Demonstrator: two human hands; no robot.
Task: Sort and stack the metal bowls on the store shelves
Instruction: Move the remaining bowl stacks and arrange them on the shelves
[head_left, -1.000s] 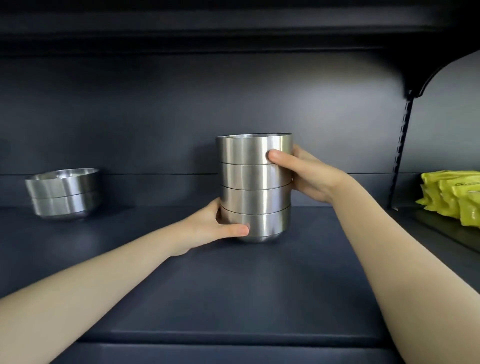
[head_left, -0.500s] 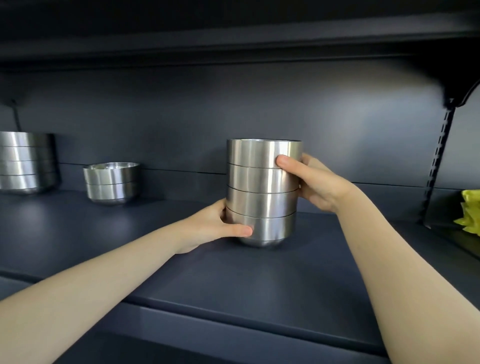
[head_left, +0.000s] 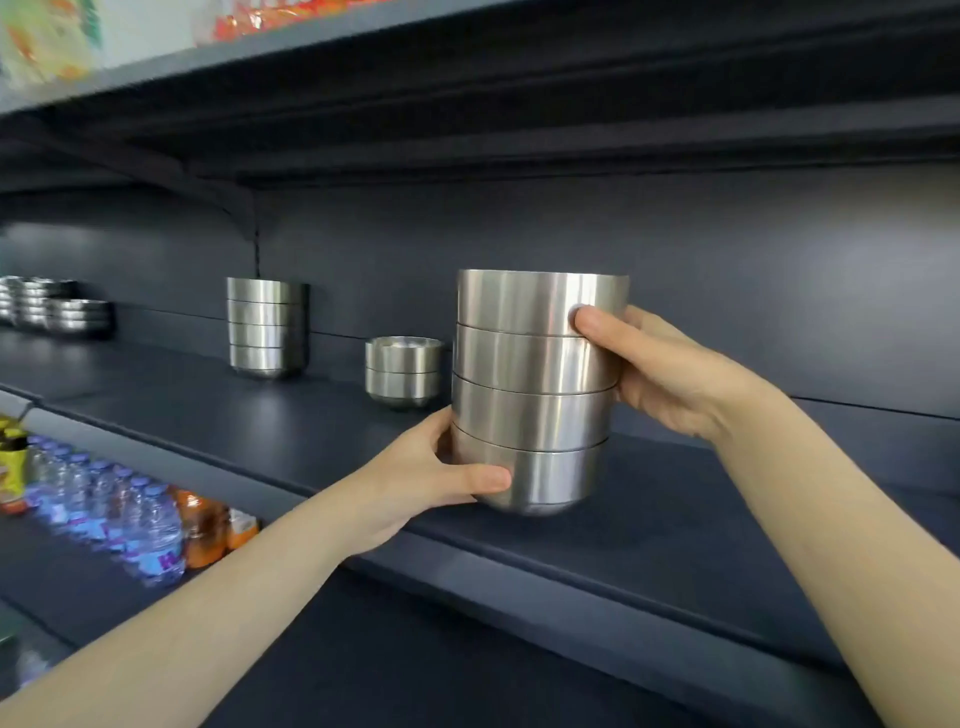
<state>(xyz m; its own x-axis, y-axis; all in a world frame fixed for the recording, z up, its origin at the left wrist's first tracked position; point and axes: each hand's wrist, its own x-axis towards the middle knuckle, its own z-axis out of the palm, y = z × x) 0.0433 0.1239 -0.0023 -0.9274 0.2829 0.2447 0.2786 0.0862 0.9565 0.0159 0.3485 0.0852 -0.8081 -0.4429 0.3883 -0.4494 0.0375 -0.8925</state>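
A tall stack of several steel bowls (head_left: 535, 384) is held between both hands just above the dark shelf (head_left: 649, 540). My left hand (head_left: 431, 478) grips the lowest bowl, thumb across its front. My right hand (head_left: 660, 369) grips the upper bowls from the right side, thumb on the top one. To the left stands a short stack of two bowls (head_left: 402, 371), and farther left a taller stack of several bowls (head_left: 265, 327). More steel bowls (head_left: 52, 309) sit at the far left end of the shelf.
The shelf above (head_left: 467, 104) hangs low over the bowls, with blurred packets on top. A lower shelf at the left carries water bottles (head_left: 119, 514) and orange drink bottles (head_left: 208, 525). A bracket (head_left: 244, 223) divides the back wall.
The view has swung left and the held stack has travelled left with both hands, now close to the two-bowl stack. The yellow packets at the right have left the view; more bowls and bottles appeared.
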